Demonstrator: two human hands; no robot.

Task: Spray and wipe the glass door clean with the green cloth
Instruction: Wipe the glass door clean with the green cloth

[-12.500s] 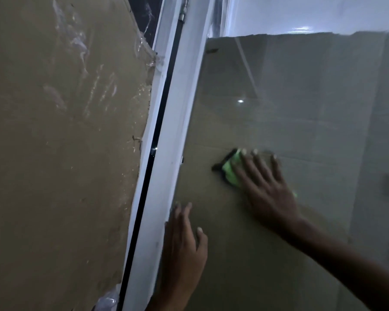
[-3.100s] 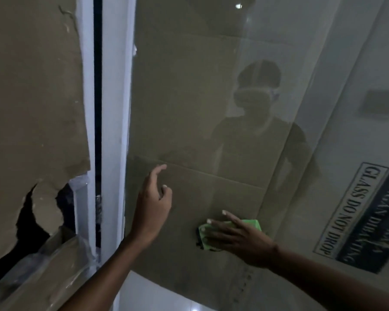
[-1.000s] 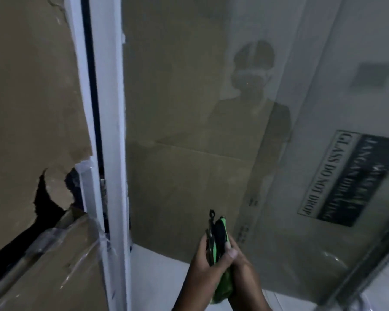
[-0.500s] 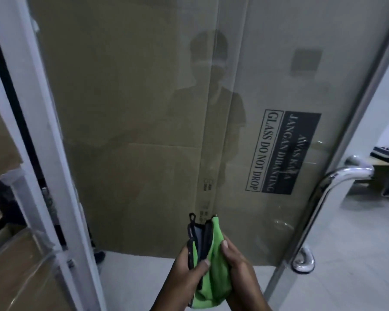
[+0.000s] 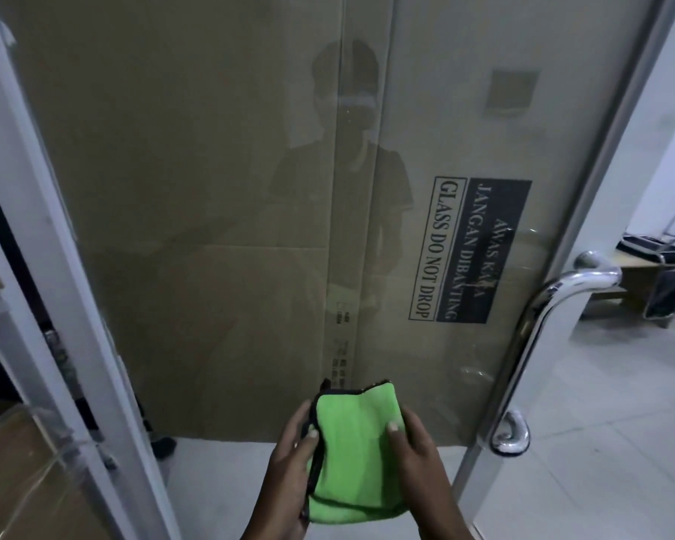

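While both hands [image 5: 367, 457] grip the green cloth [image 5: 355, 454], wrists are cropped.

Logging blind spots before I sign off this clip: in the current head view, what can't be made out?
- Spray bottle: none in the head view, so its place is unknown.
- Glass door: top cut off by the frame edge; dim light and reflections hide any smears.
- Left hand and right hand: wrists cut off at the bottom edge.
- Green cloth: underside hidden, folded between both hands.
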